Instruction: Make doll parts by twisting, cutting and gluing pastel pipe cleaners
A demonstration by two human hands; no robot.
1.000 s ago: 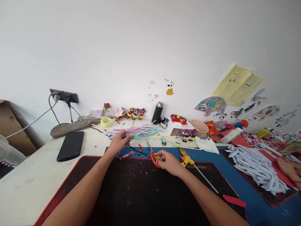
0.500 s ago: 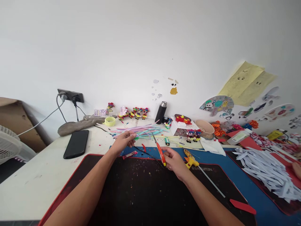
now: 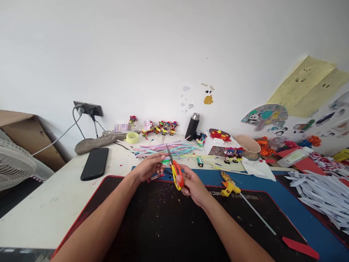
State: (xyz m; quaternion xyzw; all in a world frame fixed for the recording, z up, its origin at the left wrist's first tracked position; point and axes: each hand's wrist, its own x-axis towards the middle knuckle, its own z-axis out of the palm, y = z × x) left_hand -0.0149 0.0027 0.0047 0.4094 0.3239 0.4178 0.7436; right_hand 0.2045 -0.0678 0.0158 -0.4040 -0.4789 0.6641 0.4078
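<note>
My left hand point(image 3: 150, 167) pinches a small green piece point(image 3: 165, 162) between thumb and fingertips, above the far edge of the black mat point(image 3: 163, 225). Orange-and-yellow scissors point(image 3: 177, 175) are in my right hand point(image 3: 192, 183), its fingers at the handles. Their blades point up and away, right beside the green piece; whether they touch it I cannot tell. Behind both hands lies a pile of pastel fuzzy sticks point(image 3: 174, 148). Partly hidden below my left hand is a small pink packet point(image 3: 156, 177).
A yellow glue gun point(image 3: 229, 186) lies right of my right hand. A phone point(image 3: 94, 163) is at the left. Small figures point(image 3: 166, 128), a black flask point(image 3: 192, 127) and a white box point(image 3: 214, 145) stand by the wall. White paper strips point(image 3: 321, 196) are heaped at the right.
My right hand has brought the scissors left and up to the green piece in my left hand. The camera view has shifted, and the other person's hand at the right edge is gone from view.
</note>
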